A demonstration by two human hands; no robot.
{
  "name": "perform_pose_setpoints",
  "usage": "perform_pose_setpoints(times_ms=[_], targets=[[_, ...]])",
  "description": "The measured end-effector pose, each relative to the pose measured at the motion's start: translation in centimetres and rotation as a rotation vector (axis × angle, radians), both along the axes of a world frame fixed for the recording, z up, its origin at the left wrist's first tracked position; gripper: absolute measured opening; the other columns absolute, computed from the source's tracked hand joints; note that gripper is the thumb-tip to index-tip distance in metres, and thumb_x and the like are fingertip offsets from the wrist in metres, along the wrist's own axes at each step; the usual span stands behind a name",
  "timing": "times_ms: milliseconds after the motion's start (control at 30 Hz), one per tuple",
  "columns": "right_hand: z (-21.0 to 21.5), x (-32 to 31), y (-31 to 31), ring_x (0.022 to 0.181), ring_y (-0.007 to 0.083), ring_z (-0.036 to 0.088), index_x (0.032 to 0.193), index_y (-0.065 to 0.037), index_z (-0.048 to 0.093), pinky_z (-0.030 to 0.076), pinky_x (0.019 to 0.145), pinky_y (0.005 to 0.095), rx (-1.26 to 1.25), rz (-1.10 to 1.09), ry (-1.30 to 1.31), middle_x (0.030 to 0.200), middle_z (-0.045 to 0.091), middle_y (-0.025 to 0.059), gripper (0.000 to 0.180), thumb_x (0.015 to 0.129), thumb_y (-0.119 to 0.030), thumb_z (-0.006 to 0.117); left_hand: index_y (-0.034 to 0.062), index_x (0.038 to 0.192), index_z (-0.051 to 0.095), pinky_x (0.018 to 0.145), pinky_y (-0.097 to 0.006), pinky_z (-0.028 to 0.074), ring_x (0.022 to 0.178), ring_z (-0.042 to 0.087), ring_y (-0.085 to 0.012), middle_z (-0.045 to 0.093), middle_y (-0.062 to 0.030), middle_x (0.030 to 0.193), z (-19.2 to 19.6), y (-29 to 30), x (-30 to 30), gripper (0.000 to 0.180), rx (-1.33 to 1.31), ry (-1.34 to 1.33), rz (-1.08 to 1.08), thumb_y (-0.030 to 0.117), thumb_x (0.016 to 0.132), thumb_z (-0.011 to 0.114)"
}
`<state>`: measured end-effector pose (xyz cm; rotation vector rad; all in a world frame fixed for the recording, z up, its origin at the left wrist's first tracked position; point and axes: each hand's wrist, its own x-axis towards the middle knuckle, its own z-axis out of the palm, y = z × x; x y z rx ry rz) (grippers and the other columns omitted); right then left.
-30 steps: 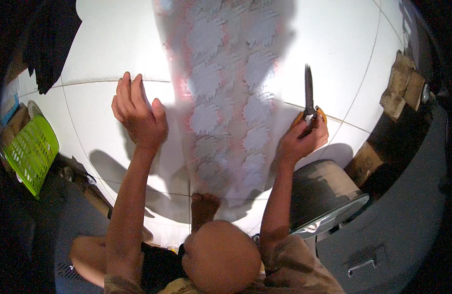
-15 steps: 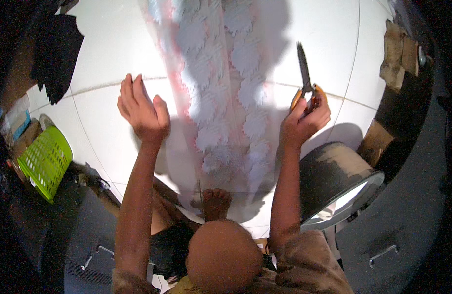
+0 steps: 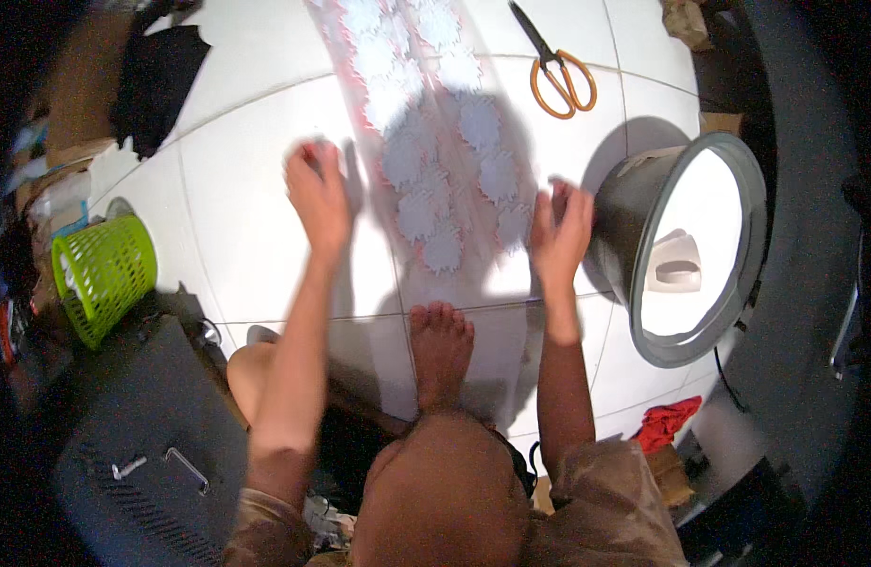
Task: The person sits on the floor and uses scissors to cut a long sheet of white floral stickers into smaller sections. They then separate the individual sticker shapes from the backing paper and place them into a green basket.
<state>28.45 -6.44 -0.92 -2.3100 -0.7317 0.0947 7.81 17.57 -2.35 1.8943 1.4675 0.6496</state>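
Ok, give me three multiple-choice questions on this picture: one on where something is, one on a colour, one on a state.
1. Where do the orange-handled scissors lie?
A. in the right hand
B. on the white tiled floor, beyond the right hand
C. in the basket

2. What colour is the plastic mesh basket at the left?
A. green
B. blue
C. red

3. How does the long strip of sheer patterned fabric lie?
A. rolled up
B. hanging
C. spread flat on the floor between both hands

Answers:
1 B, the scissors rest on a tile apart from the right hand.
2 A, its mesh is bright green.
3 C, it runs flat between the left hand and the right.
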Motion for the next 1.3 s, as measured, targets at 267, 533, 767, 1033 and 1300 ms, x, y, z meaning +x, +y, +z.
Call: perform_pose_setpoints(times_ms=[267,533,767,1033,1300], targets=[[-1.6,-4.7,-5.4,0.088,0.0319,0.061,0.100,-0.006,0.065,0.047,0.082,0.0431,-0.181,0.066,0.055,0.095,0.066,0.0113,0.019,0.091,-0.022,0.070,0.0032,0.086,0.065,0.058,-0.024,0.041,0.063,0.050,-0.0064,0.057,0.0026,0.068,0.8,-9.8,-4.5,0.026,-0.450,-0.124,-0.159,0.025,0.098,0.068],[-2.3,-4.4,-8.4,0.063,0.0105,0.049,0.093,-0.007,0.066,0.040,0.057,0.0272,0.128,-0.184,0.532,0.067,0.054,-0.0003,0.022,0.096,-0.029,0.068,-0.0002,0.108,0.063,0.063,-0.026,0.055,0.074,0.064,-0.0114,0.067,-0.0044,0.088,-0.5,-8.9,-9.6,0.022,-0.878,-0.532,0.152,0.020,0.104,0.054],[-2.3,-4.6,-8.5,0.058,0.0072,0.042,0.092,-0.006,0.065,0.035,0.054,0.0254,0.214,-0.136,0.663,0.063,0.048,-0.0045,0.020,0.098,-0.025,0.066,0.0005,0.112,0.057,0.061,-0.025,0.058,0.078,0.067,-0.0137,0.066,-0.0068,0.094,-0.3,-10.0,-14.4,0.021,-1.002,-0.681,0.342,0.019,0.106,0.049],[-2.9,-5.0,-9.0,0.063,0.0058,0.042,0.096,-0.003,0.067,0.035,0.056,0.0250,0.248,-0.042,0.514,0.066,0.048,-0.0045,0.021,0.101,-0.022,0.060,-0.0052,0.117,0.057,0.076,-0.028,0.064,0.087,0.071,-0.0200,0.068,-0.0148,0.104,1.4,-12.3,-17.2,0.025,-0.977,-0.819,0.298,0.015,0.103,0.055],[-3.6,-4.9,-9.0,0.064,0.0076,0.043,0.095,-0.002,0.067,0.036,0.058,0.0252,0.280,-0.111,0.618,0.068,0.050,-0.0038,0.021,0.099,-0.021,0.060,-0.0018,0.123,0.056,0.082,-0.030,0.062,0.097,0.070,-0.0205,0.068,-0.0136,0.111,1.4,-13.7,-16.4,0.029,-1.054,-0.748,0.313,0.019,0.103,0.054]])
